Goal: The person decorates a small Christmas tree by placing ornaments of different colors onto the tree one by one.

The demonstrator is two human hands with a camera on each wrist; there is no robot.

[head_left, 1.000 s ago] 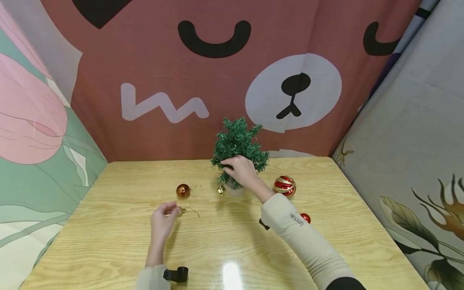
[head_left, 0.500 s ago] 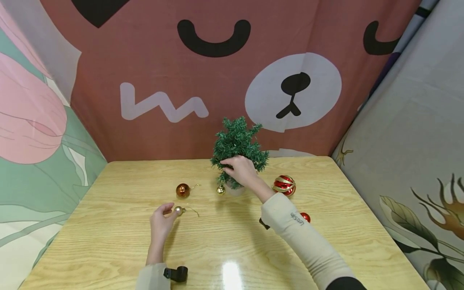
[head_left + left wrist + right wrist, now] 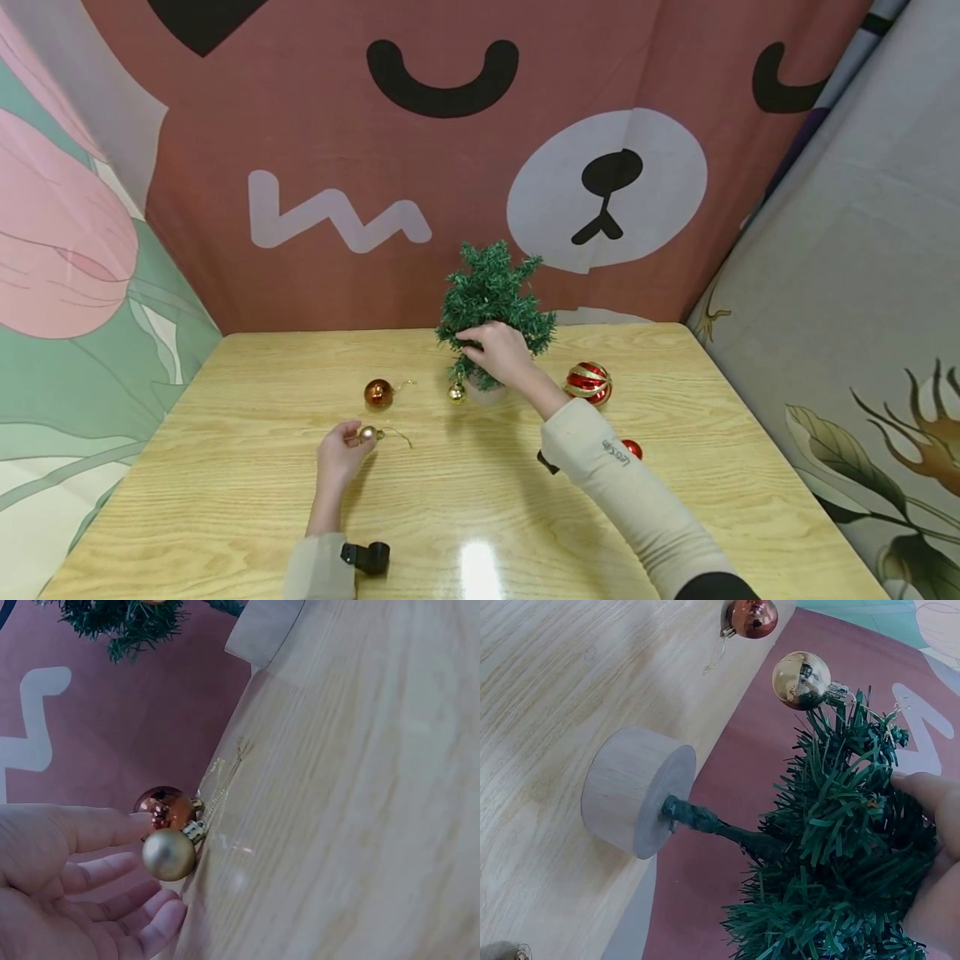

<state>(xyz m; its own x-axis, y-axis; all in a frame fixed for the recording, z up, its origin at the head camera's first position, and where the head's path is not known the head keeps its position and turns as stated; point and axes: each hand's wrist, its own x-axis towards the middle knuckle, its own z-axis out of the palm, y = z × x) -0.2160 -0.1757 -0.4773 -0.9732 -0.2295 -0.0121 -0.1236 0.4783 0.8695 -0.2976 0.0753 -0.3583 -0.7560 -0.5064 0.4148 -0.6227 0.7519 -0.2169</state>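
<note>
In the head view a small green artificial Christmas tree (image 3: 491,287) stands at the table's back. My right hand (image 3: 501,352) grips a lower branch, with its fingertips partly hidden in the needles (image 3: 832,817). From a branch near that hand hangs a shiny gold ball ornament (image 3: 801,680). My left hand (image 3: 341,457) is beside a matte gold ball ornament (image 3: 169,854) with a gold string loop. In the left wrist view its fingers are spread and loosely bent, not closed around the ball. Behind that ball lies a shiny bronze ball ornament (image 3: 378,393).
Right of the tree is a red and gold striped ball (image 3: 588,383). A smaller red ball (image 3: 632,450) shows past my right sleeve (image 3: 600,450). The tree's round pale base (image 3: 634,791) rests on the wooden table (image 3: 262,500), against a printed curtain (image 3: 337,292).
My left hand's fingers have drawn off the front of the matte gold ball, which now shows more fully; the hand has shifted slightly right. The right hand stays at the branch.
</note>
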